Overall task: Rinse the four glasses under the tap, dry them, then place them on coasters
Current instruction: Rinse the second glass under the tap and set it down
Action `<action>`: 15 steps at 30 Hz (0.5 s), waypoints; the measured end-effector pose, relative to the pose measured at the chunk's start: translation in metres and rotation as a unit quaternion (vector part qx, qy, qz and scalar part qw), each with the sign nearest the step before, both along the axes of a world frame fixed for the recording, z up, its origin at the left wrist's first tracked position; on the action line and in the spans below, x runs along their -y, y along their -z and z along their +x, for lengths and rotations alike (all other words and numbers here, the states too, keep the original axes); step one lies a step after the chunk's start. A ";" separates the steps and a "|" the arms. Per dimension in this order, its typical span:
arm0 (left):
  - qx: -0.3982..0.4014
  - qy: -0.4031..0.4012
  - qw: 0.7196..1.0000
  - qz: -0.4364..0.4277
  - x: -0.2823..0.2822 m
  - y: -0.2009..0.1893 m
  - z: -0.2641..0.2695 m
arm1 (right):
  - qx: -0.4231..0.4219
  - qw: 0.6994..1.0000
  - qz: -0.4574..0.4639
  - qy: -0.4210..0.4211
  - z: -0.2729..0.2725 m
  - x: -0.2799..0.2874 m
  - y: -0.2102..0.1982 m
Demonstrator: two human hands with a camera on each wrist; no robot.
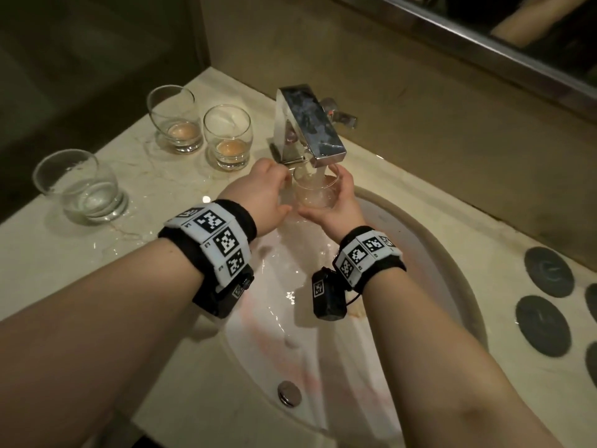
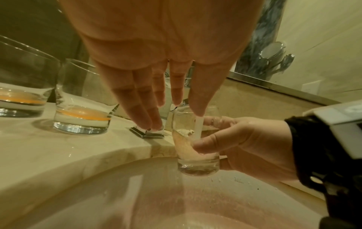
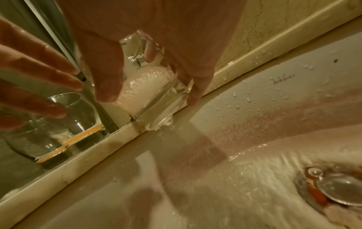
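Note:
A clear glass (image 1: pixel 315 195) sits under the running chrome tap (image 1: pixel 310 127), over the basin; foamy water fills it. My right hand (image 1: pixel 339 197) grips that glass (image 2: pixel 197 165) round its side, thumb in front. My left hand (image 1: pixel 268 189) hovers just left of it with straight fingers (image 2: pixel 141 99), holding nothing; whether a fingertip touches the rim is unclear. Two glasses with orange dregs (image 1: pixel 176 124) (image 1: pixel 227 140) and a glass with clear water (image 1: pixel 80 189) stand on the counter to the left. In the right wrist view the held glass (image 3: pixel 149 93) spills water.
Dark round coasters (image 1: pixel 548 271) (image 1: pixel 542 324) lie on the marble counter right of the sink (image 1: pixel 429 250). Puddles wet the counter on the left (image 1: pixel 129 234). The drain (image 1: pixel 289 392) is near me. A wall and a mirror edge (image 1: pixel 484 37) rise behind the tap.

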State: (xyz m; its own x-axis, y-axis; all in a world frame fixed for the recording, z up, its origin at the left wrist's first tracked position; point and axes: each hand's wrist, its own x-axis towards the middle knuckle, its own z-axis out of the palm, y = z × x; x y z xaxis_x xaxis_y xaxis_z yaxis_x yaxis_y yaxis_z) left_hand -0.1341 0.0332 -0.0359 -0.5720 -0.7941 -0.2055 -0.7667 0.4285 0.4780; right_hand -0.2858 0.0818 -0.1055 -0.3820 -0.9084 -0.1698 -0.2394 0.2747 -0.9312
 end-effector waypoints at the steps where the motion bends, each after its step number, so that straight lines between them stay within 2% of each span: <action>1: 0.000 0.002 1.000 0.001 0.001 0.000 -0.001 | -0.003 1.000 -0.004 0.000 -0.001 0.000 0.000; 11: 0.002 0.012 0.999 0.029 0.009 0.005 0.003 | -0.050 0.998 0.021 -0.011 -0.010 0.006 -0.008; 15: 0.005 0.012 0.999 0.038 0.015 0.003 0.008 | -0.089 0.994 0.046 -0.032 -0.011 0.009 -0.022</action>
